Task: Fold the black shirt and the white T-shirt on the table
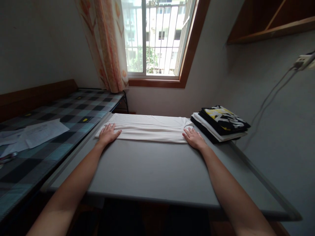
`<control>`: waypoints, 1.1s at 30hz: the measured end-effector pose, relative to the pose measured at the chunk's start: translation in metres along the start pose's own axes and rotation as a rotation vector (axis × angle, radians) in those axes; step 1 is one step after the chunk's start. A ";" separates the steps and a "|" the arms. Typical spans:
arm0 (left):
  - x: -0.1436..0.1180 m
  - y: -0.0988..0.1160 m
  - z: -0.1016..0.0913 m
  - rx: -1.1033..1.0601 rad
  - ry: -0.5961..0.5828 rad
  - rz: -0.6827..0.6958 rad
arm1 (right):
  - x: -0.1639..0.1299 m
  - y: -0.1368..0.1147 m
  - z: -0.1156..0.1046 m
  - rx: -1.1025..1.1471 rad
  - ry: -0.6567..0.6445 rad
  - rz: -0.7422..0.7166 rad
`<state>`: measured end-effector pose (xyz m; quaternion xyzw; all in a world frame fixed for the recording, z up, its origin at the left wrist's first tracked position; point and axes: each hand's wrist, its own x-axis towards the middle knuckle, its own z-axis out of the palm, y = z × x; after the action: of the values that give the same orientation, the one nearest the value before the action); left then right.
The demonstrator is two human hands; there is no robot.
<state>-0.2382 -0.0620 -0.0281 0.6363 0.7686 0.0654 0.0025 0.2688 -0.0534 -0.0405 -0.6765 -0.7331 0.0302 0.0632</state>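
Left hand (pixel 108 133): flat, fingers spread, palm down on left end of white garment (pixel 145 128); grips nothing.
Right hand (pixel 194 138): flat, open, palm down on right end of same garment, at near edge.
Garment place: far half of grey table (pixel 147 173), lying flat, just left of stack of folded clothes (pixel 220 123), close to it or just touching.
Long axis: runs left to right across table, parallel to near table edge.
Pointing: neckline looks to sit at right end, toward stack; hem end toward left, by bed (pixel 36 144).
Done: looks already folded lengthwise into narrow band, edges fairly even, few creases.
Left: band still long; probably crosswise folds yet to make, then onto stack.
Around: papers (pixel 34 134) on checked bed cover, curtain (pixel 108 46) and window (pixel 157 36) beyond.
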 end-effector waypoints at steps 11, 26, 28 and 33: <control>-0.012 0.039 0.006 -0.060 0.061 0.361 | -0.014 -0.050 0.001 0.056 0.216 -0.142; -0.021 0.042 0.002 0.073 -0.137 0.351 | -0.020 -0.069 -0.003 -0.122 -0.059 -0.138; -0.026 0.039 0.003 0.068 -0.131 0.358 | -0.024 -0.070 -0.002 -0.123 -0.049 -0.144; -0.038 0.032 0.004 0.056 -0.109 0.368 | -0.038 -0.070 -0.001 -0.126 -0.035 -0.134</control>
<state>-0.1990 -0.0926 -0.0314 0.7687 0.6394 0.0088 0.0143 0.2022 -0.0973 -0.0327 -0.6280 -0.7781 -0.0085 0.0097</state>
